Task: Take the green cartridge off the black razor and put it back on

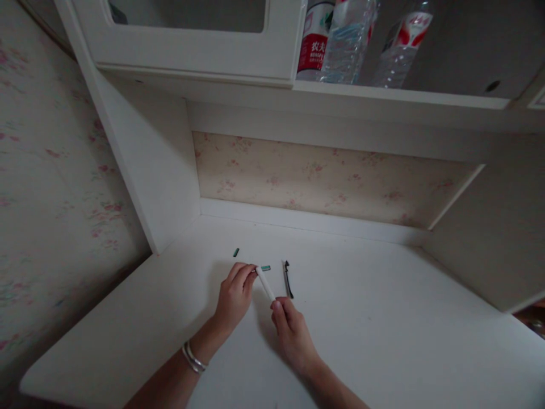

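A white pen barrel (265,284) is held between both hands over the white desk (383,318). My left hand (234,295) pinches its far end with closed fingers. My right hand (292,332) grips its near end, fingers curled. A small green piece (265,268) lies just past the barrel's far tip. Another green piece (235,252) lies farther back to the left. A thin black refill-like part (288,278) lies on the desk just right of the barrel. A silver bracelet (193,359) sits on my left wrist.
A white cabinet side panel (145,159) stands at the left, a floral back wall (323,179) behind. Overhead, a shelf (395,94) carries three plastic water bottles (347,40). A white cupboard door (191,34) hangs at the upper left. The desk's front edge is near.
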The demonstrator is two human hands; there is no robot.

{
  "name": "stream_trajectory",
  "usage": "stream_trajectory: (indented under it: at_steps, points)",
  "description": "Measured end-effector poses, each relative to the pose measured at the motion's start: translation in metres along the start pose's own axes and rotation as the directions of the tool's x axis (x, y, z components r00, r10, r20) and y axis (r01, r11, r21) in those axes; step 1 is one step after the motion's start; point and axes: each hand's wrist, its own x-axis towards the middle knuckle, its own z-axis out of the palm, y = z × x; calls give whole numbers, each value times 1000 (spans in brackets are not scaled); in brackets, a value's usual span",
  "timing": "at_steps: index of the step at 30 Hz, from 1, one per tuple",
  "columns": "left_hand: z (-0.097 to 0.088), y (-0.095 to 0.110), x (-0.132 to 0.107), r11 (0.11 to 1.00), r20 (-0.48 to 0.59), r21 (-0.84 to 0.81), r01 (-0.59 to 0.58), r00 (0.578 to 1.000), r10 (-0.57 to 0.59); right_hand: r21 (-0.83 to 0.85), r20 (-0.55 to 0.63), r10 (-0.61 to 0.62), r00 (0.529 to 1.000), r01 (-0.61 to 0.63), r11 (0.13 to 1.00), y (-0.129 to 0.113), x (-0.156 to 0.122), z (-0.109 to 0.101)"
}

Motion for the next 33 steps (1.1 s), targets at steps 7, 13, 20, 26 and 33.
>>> stream_trajectory:
  at_steps: [7,13,20,26,33]
  points:
    - [0,-2,-2,999,-2,-16,28,1000,-28,-7,-78,20,997,-21,1000,-4,1,-2]
    - [-1,-1,-1,998,-27,-50,38,999,-39,-31,1,-16,1000,16,999,-6,-1,0]
    - [1,-1,-1,998,-45,-69,15,999,-18,-103,-47,-52,998,47,994,-5,-2,1]
    - [1,2,0,994,-72,-111,-16,997,8,-150,-79,-89,993,77,986,-8,-4,1]
    - [2,5,-1,986,-44,-160,46,998,-53,-188,-55,-121,991,108,976,-9,-6,2]
